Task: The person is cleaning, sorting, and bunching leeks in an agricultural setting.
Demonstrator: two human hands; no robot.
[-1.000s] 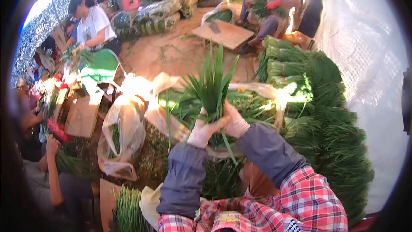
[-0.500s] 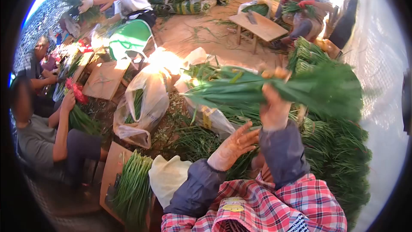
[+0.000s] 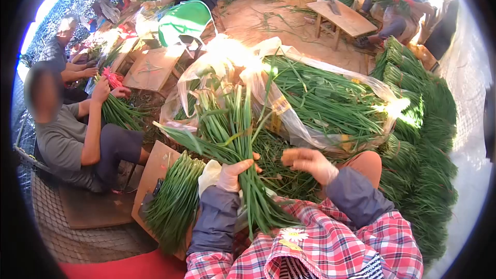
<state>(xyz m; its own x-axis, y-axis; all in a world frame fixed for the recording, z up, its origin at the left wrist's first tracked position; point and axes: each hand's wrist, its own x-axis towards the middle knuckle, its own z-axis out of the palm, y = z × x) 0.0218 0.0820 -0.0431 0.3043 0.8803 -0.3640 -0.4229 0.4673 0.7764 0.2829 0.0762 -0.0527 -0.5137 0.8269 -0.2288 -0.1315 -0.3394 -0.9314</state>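
My left hand is closed around a bunch of garlic chives in front of my lap. The pale stem ends point up and away from me, and the green leaves hang down over my plaid apron. A few stalks stick out to the left of the bunch. To its right, my right hand is in the air, fingers stretched toward the bunch and holding nothing. Its fingertips have orange coverings. Beyond both hands lies an opened clear plastic bag full of loose garlic chives.
At lower left a wooden board carries a pile of chives. Tied bundles are stacked along the right. A co-worker sits at left with chives in hand. Farther off are a green chair and a low table.
The bunch has passed from my right hand to my left and swung from lying sideways to stems up. My right hand has lowered and is free. The view has shifted left.
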